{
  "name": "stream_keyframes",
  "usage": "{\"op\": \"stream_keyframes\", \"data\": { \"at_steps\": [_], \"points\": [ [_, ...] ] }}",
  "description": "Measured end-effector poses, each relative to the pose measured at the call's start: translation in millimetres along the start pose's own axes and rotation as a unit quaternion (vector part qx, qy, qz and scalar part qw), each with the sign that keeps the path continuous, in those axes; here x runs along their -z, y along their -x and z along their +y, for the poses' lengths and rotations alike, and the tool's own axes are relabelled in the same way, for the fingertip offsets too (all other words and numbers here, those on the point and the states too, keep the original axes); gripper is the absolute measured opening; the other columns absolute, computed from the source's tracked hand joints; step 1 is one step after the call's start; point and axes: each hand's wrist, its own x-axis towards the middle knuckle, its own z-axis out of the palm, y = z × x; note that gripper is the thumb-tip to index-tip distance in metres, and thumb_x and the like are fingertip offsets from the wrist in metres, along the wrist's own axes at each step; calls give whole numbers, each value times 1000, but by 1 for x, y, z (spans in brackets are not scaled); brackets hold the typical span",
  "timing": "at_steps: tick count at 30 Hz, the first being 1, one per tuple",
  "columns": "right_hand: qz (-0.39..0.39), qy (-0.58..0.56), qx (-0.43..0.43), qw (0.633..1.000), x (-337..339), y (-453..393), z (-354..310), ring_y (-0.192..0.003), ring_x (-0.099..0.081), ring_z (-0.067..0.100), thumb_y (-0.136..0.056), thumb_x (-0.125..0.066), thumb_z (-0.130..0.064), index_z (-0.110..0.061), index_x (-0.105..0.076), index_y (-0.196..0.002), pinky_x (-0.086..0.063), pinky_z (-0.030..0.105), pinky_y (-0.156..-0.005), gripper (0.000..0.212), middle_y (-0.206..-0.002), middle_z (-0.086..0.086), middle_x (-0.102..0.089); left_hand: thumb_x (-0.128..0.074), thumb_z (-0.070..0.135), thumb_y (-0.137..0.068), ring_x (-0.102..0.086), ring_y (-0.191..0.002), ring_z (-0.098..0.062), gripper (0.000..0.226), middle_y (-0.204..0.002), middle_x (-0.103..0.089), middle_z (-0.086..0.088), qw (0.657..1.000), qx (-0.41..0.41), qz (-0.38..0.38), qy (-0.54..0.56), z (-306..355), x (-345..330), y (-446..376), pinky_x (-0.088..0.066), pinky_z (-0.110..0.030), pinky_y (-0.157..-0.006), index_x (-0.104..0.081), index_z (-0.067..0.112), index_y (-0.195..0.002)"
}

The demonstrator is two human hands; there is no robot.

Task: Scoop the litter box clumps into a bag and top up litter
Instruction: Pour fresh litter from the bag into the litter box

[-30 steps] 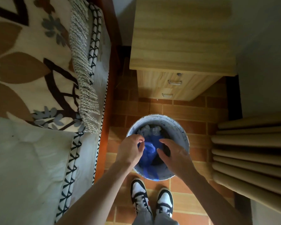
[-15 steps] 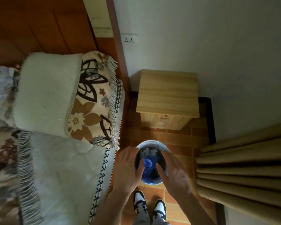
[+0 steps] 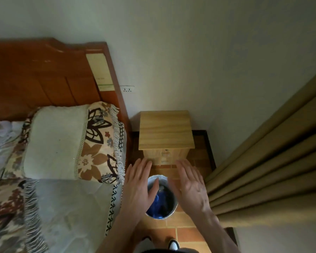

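Beside the bed, the left hand and right hand hover flat, fingers released and holding nothing, over a white bucket with blue bag on the tiled floor; gripping the bag's rim evenly would likely prevent spills.
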Motion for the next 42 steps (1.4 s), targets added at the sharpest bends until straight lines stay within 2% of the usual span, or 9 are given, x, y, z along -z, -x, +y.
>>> {"op": "stream_keyframes", "data": {
  "at_steps": [7,12,15,17,22,28,34,38,42],
  "points": [
    [20,66,-118,991,21,20,-6,-153,-22,16,-102,-41,-56,-17,-33,-157,-16,38,-125,68,-162,2,-35,-44,56,-99,-35,-151,-23,68,-160,-44,-4,996,-72,-57,3,8,9,-12,-34,-51,-121,-42,16,-153],
    [44,108,-216,969,32,51,-5,-152,-27,21,-101,-43,-56,-15,-34,-157,-27,45,-123,70,-161,4,-38,-26,65,-102,-33,-153,-21,72,-164,-39,-4,985,-132,-113,11,17,3,-29,-31,-47,-123,-38,19,-157],
    [63,124,-296,945,33,73,-6,-151,-30,22,-100,-49,-56,-15,-36,-155,-28,45,-122,70,-159,6,-42,-31,62,-103,-36,-151,-23,68,-163,-41,-5,972,-184,-137,47,32,-3,-36,-35,-47,-120,-41,18,-155],
    [76,128,-334,931,33,90,-5,-152,-29,22,-100,-45,-59,-15,-36,-155,-28,45,-121,71,-159,5,-41,-37,57,-103,-39,-149,-25,65,-162,-42,-6,963,-217,-146,68,45,-6,-35,-35,-47,-119,-44,16,-154],
    [103,143,-429,886,40,137,-16,-153,-27,21,-101,-36,-63,-18,-32,-157,-27,45,-122,72,-162,3,-37,-30,58,-105,-33,-154,-24,67,-166,-36,-6,929,-309,-176,106,80,-13,-18,-32,-49,-122,-40,17,-157],
    [140,157,-530,821,50,204,-23,-152,-27,24,-100,-32,-63,-17,-33,-157,-25,47,-123,74,-161,5,-37,-36,56,-104,-36,-151,-24,64,-163,-41,-7,884,-402,-203,126,126,-25,9,-31,-54,-122,-44,16,-154],
    [175,157,-619,749,58,274,-33,-153,-26,24,-100,-27,-65,-18,-34,-157,-20,47,-126,74,-162,5,-36,-33,57,-103,-38,-150,-25,66,-160,-45,-10,832,-484,-231,142,171,-33,55,-16,-41,-126,-50,15,-150],
    [197,154,-661,708,60,330,-46,-153,-25,21,-101,-32,-63,-18,-34,-156,-19,45,-126,72,-162,4,-36,-36,57,-102,-35,-151,-23,64,-160,-45,-7,797,-524,-253,160,202,-37,104,-23,-47,-126,-50,17,-151],
    [220,146,-696,668,61,386,-60,-154,-24,20,-101,-32,-62,-19,-34,-157,-22,47,-124,70,-162,3,-36,-31,61,-103,-36,-151,-22,67,-161,-43,-6,765,-558,-277,163,229,-42,157,-19,-44,-127,-47,19,-152]
  ]
}}
